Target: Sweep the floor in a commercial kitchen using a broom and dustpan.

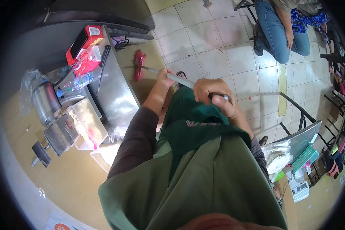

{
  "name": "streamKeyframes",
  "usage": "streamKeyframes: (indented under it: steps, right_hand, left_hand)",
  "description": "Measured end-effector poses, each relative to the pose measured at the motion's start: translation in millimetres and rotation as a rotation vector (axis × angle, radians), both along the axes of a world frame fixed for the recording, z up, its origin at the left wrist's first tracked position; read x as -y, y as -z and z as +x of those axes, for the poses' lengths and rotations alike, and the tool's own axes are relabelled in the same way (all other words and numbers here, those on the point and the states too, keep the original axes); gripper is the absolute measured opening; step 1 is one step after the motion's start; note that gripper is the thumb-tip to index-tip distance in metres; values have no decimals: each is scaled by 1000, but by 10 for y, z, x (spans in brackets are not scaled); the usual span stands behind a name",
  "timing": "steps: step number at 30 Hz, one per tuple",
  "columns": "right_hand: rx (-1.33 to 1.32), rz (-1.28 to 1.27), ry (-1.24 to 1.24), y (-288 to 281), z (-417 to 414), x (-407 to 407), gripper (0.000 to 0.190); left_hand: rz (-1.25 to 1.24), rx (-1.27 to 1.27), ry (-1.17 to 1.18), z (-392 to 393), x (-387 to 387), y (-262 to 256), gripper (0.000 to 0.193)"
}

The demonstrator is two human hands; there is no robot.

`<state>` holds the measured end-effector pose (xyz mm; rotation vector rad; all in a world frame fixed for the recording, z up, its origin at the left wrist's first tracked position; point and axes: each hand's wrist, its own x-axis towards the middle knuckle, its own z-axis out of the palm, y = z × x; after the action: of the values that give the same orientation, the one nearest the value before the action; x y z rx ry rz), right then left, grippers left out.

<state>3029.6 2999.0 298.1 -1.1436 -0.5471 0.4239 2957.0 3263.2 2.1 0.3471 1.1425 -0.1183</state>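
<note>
A broom with a pale handle [180, 80] slants across my front. Its red head [139, 65] is down at floor level, beside a steel-topped table. My left hand [164, 78] wraps the lower stretch of the handle. Higher up, my right hand [214, 93] grips the handle near its dark end, with the thumb along the tip. A dark green apron [192, 112] hangs behind the hands and hides part of the floor below.
The steel table [118, 86] on the left bears a plastic bottle [76, 83], a red box [93, 34] and a plastic tub [87, 120]. A person in jeans [276, 34] sits at upper right. Metal table legs [299, 110] stand on the tiled floor [235, 60].
</note>
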Motion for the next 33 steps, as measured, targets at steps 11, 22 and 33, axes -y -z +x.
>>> streamKeyframes:
  steps: [11,22,33]
  right_hand:
    - [-157,-69,586,-737,-550,1363,51]
    - [86,431,647,-1145,-622,2307,42]
    - [-2,57,676,-605,-766,2234,36]
  left_hand:
    - [-87,-192,675,195,2378,-398,10]
    - [-194,45,683,154,2693,-1768,16]
    - [-219,74,955,67,2879,-632,18]
